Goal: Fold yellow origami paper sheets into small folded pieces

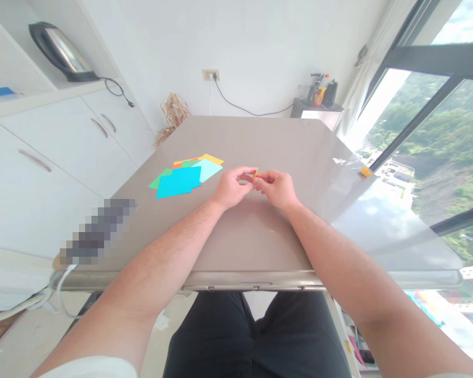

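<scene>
Both my hands meet over the middle of the table, just above its surface. Between their fingertips is a small piece of folded orange paper (pixel 256 172), mostly covered by the fingers. My left hand (pixel 234 188) pinches it from the left side. From the right, my right hand (pixel 276 187) grips it between thumb and fingers. To the left of my hands lies a fanned pile of coloured paper sheets (pixel 178 181), with blue on top and light mint, green, orange and yellow showing beneath.
The grey table (pixel 256 241) fills the middle. A small orange-yellow folded paper (pixel 366 171) sits at its right edge by the window. On the left edge is a blurred-out object (pixel 98 231) with a white cable. An electric kettle (pixel 65 52) stands on the left shelf.
</scene>
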Demonstrator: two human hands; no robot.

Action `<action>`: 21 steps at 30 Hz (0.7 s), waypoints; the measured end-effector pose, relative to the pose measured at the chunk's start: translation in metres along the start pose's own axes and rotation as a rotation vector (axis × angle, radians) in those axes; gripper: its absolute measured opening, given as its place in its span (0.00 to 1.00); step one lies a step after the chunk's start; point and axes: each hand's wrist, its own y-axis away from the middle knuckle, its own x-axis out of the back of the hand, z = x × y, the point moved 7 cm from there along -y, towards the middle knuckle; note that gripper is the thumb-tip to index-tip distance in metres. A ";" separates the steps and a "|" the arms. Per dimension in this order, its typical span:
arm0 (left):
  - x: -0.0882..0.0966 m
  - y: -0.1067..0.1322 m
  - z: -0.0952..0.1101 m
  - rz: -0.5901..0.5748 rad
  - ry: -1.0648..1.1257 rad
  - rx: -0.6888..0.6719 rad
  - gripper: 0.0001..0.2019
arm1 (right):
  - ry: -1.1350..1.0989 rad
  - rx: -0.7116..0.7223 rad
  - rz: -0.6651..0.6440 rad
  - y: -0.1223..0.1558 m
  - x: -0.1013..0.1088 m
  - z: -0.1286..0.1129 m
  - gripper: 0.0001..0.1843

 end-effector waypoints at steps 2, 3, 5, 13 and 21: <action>0.000 0.000 0.000 -0.008 -0.010 -0.005 0.23 | -0.045 -0.013 -0.014 -0.001 -0.001 0.003 0.10; 0.000 0.000 0.000 -0.006 -0.009 -0.008 0.23 | -0.065 -0.018 -0.022 -0.001 -0.001 0.003 0.10; 0.001 0.000 -0.002 -0.002 0.000 -0.015 0.24 | -0.091 -0.021 -0.031 -0.001 -0.002 0.004 0.11; 0.003 -0.001 -0.002 0.022 0.065 0.007 0.21 | -0.085 0.019 -0.012 0.000 -0.002 -0.002 0.11; 0.001 -0.001 -0.005 0.045 0.065 0.041 0.17 | 0.129 0.063 0.072 0.004 0.000 -0.009 0.10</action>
